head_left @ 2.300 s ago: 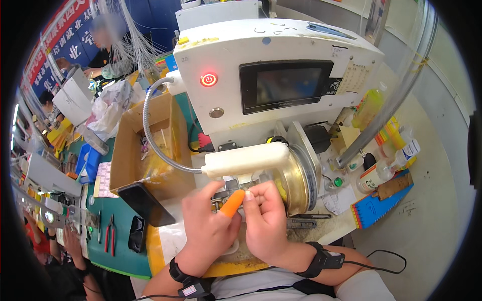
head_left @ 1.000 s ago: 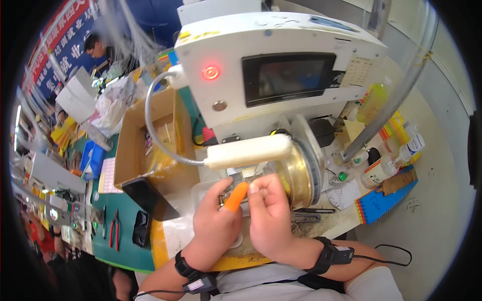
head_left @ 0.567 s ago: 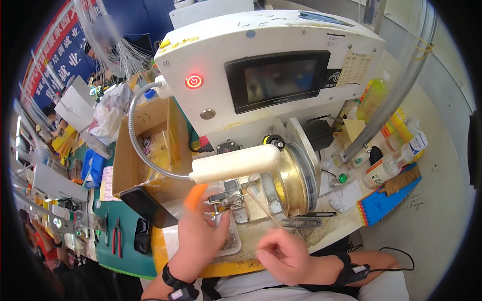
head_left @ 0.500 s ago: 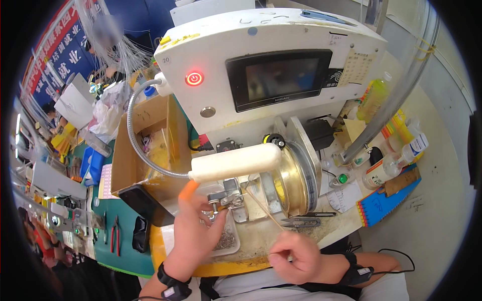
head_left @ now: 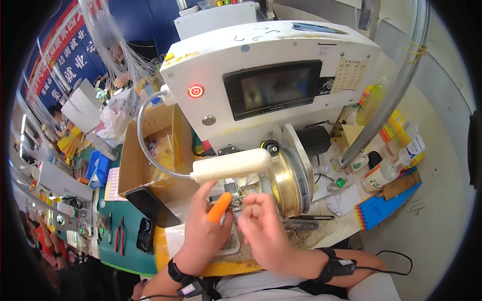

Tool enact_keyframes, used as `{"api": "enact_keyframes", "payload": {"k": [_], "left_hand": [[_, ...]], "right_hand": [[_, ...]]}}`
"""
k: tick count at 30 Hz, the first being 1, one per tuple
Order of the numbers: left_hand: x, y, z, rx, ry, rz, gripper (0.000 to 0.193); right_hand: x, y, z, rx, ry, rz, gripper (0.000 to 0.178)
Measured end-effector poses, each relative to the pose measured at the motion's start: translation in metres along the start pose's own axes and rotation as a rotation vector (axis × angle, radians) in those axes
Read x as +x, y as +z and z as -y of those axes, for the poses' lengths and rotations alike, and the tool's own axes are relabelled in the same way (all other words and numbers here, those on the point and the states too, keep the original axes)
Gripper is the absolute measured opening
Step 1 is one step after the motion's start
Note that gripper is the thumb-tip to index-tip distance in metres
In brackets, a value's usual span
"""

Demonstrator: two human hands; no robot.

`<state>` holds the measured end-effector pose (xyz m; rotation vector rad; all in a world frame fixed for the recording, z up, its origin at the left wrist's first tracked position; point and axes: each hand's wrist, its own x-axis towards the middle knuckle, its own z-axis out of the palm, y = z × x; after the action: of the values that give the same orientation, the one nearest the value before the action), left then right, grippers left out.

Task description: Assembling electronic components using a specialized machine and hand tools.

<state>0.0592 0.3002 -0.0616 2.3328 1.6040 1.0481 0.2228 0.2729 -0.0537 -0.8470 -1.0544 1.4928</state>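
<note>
My left hand (head_left: 206, 233), with an orange finger cot (head_left: 219, 207) on one finger, reaches to the small metal clamp fixture (head_left: 232, 189) below a cream cylindrical handle (head_left: 231, 165). Its cot finger and thumb come close together at the fixture; what they grip is hidden. Just to the right, my right hand (head_left: 266, 233) is raised with curled, pinched fingers beside the same fixture. I cannot make out what is in them. A brass-coloured wheel (head_left: 286, 188) stands right of the fixture. Partly behind my left wrist lies a clear tray (head_left: 232, 246) of small metal pieces.
A white machine with a dark screen (head_left: 273, 85) stands behind. A cardboard box (head_left: 131, 165) and a leaning black phone (head_left: 152, 206) are at the left, with red-handled pliers (head_left: 119, 236) on the green mat. Thread snips (head_left: 301, 224), a clear bottle (head_left: 381, 175) and a blue notebook (head_left: 386, 203) lie right.
My right hand has moved up and left to the fixture; the thin stick seen by it earlier no longer shows plainly. My left hand's cot finger has swung right, toward the thumb.
</note>
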Motion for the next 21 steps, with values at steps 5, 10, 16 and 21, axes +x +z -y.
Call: {"api": "enact_keyframes", "payload": {"k": [5,10,16,21], "left_hand": [[0.000,-0.002,0.003,0.099,0.105,0.093,0.052],[0.004,-0.010,0.001,0.126,0.101,0.160,0.052],[0.009,-0.020,0.011,0.195,0.263,0.113,0.042],[0.010,-0.021,0.012,0.159,0.310,0.060,0.045]], "right_hand": [[0.019,0.007,-0.011,0.017,-0.014,-0.108,0.013],[0.023,0.013,-0.020,0.073,-0.075,-0.155,0.005],[0.024,0.017,-0.008,0.201,0.004,-0.173,0.003],[0.027,0.019,-0.010,0.137,-0.029,-0.204,0.004]]}}
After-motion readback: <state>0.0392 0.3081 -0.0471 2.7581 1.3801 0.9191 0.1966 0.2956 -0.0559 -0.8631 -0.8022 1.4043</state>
